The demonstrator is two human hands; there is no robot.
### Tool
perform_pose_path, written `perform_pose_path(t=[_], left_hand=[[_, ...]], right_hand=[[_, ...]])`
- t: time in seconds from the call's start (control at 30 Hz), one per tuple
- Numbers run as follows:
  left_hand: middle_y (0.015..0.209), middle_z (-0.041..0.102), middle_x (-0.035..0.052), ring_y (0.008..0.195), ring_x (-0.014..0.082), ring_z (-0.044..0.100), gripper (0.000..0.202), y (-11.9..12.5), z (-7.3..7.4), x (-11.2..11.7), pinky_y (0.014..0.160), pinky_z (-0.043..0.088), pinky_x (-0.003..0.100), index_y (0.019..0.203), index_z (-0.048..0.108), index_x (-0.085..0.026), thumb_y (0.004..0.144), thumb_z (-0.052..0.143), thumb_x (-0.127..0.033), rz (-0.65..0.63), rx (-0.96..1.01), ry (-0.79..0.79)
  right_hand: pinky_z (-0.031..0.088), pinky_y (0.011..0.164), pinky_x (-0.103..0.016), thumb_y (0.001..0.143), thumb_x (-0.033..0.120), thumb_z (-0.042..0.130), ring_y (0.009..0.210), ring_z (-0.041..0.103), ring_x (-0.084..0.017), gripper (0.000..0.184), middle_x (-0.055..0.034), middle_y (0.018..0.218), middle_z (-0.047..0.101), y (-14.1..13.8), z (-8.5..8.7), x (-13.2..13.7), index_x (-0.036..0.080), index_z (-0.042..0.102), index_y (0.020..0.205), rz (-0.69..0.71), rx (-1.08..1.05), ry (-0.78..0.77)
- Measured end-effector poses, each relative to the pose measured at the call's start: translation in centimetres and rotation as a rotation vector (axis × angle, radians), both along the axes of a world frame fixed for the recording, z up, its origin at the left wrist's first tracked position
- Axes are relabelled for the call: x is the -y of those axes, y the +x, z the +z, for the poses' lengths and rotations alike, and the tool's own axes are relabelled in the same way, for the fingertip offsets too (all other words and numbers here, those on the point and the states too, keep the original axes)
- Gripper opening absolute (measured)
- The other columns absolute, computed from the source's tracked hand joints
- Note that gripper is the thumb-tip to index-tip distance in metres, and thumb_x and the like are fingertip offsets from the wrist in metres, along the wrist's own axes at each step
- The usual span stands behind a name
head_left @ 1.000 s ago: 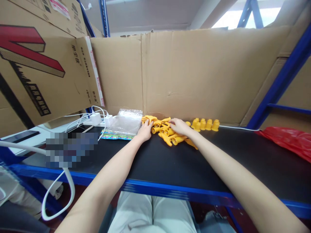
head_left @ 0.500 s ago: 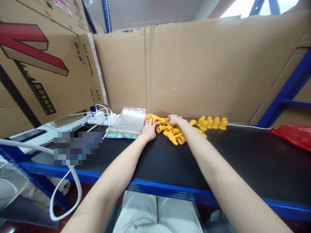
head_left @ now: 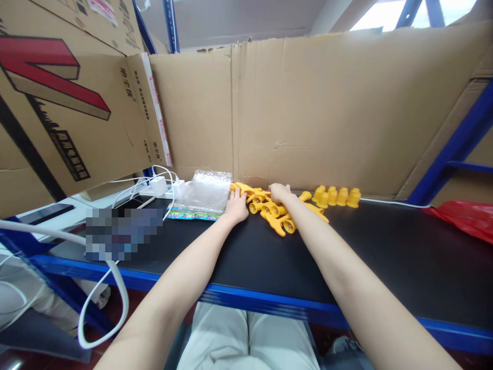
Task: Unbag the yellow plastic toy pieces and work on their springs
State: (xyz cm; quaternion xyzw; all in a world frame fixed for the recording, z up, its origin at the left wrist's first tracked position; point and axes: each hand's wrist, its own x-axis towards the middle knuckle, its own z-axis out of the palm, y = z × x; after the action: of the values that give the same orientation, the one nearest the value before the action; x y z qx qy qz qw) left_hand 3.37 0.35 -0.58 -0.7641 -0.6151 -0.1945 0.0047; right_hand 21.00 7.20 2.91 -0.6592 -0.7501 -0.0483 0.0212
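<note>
1. Yellow, glossy, hollow-ended pieces [head_left: 276, 224] lie in a loose pile at both hands, near the back of the table.
2. The left hand [head_left: 236, 206] reaches over the pile's left edge, fingers slightly apart; whether it grips a piece, I cannot tell.
3. The right hand [head_left: 280, 192] is over the pile's back, its fingertips hidden; I cannot tell whether it is clamped on anything.
4. Just left of the left hand, a clear plastic sheet or bag [head_left: 204, 194] lies over a multicoloured printed packet [head_left: 192, 213].
5. Right of the pile, short yellow bell-based pieces [head_left: 342, 197] stand upright together.
6. Farther right, a crumpled red plastic bag [head_left: 468, 218] lies on the black-topped table [head_left: 269, 262].
</note>
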Motion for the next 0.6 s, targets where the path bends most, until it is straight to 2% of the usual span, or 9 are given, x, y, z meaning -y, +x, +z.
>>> perform_pose_path(t=[0.17, 0.4, 0.6], left_hand=[[0.154, 0.021, 0.0213, 0.141, 0.0342, 0.024, 0.052, -0.3, -0.9, -1.2, 0.113, 0.026, 0.050, 0.134, 0.043, -0.012, 0.083, 0.048, -0.015, -0.032, 0.071, 0.069], [0.157, 0.015, 0.0197, 0.145, 0.0273, 0.014, 0.050, -0.5, -1.5, -1.7, 0.117, 0.019, 0.044, 0.131, 0.045, -0.010, 0.081, 0.048, -0.009, -0.168, 0.035, 0.060], [0.157, 0.014, 0.0164, 0.145, 0.0310, 0.013, 0.045, -0.3, -0.9, -1.3, 0.113, 0.022, 0.055, 0.129, 0.048, -0.013, 0.083, 0.046, -0.012, -0.171, 0.008, -0.023]], right_hand=[[0.039, 0.095, -0.045, 0.078, 0.012, 0.059, 0.111, 0.058, -0.025, 0.032, -0.0116, 0.119, 0.064, 0.2, 0.0, 0.4, 0.020, 0.063, 0.108, -0.033, -0.058, -0.029], [0.044, 0.086, -0.037, 0.082, 0.021, 0.058, 0.107, 0.060, -0.023, 0.023, -0.0100, 0.113, 0.066, 0.8, 0.5, 0.9, 0.021, 0.065, 0.103, -0.068, -0.089, -0.037], [0.037, 0.094, -0.038, 0.083, 0.010, 0.051, 0.112, 0.055, -0.026, 0.031, -0.0167, 0.118, 0.061, 1.1, 1.3, 2.7, 0.012, 0.062, 0.112, -0.043, -0.006, 0.090]])
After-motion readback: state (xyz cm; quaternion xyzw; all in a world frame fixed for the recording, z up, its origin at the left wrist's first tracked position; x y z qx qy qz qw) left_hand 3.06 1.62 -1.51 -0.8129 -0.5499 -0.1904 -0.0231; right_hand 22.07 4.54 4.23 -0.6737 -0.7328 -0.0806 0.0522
